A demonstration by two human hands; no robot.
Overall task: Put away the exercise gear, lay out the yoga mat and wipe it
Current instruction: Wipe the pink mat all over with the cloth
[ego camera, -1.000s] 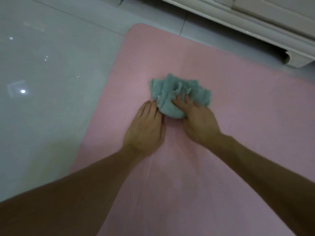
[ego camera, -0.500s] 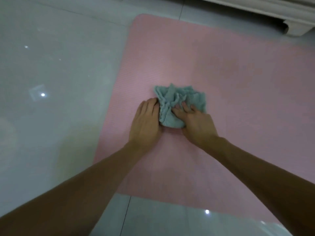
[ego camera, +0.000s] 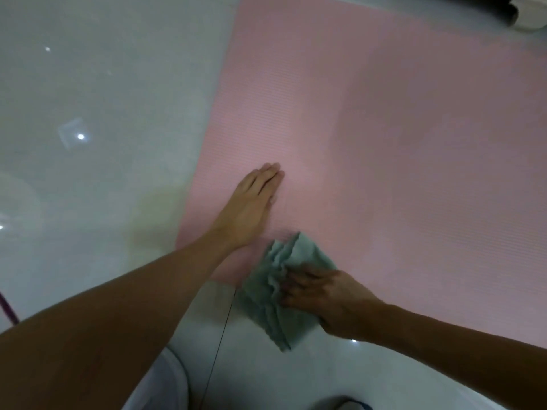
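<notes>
A pink yoga mat [ego camera: 384, 128] lies flat on the pale tiled floor and fills the upper right of the view. My left hand [ego camera: 251, 205] rests flat on the mat near its left edge, fingers together and holding nothing. My right hand [ego camera: 322, 294] presses and grips a crumpled grey-green cloth [ego camera: 281, 294] at the mat's near edge. Part of the cloth hangs over onto the tile.
Glossy grey-white floor tiles [ego camera: 88, 113] spread to the left and near side. A white furniture foot [ego camera: 529, 13] stands at the top right corner. A purple cord [ego camera: 7, 309] shows at the left edge. White fabric [ego camera: 165, 380] and a dark object [ego camera: 340, 405] sit at the bottom.
My right hand has dragged the cloth back from the middle of the mat to its near edge. My left hand let go of the cloth and stays flat on the mat.
</notes>
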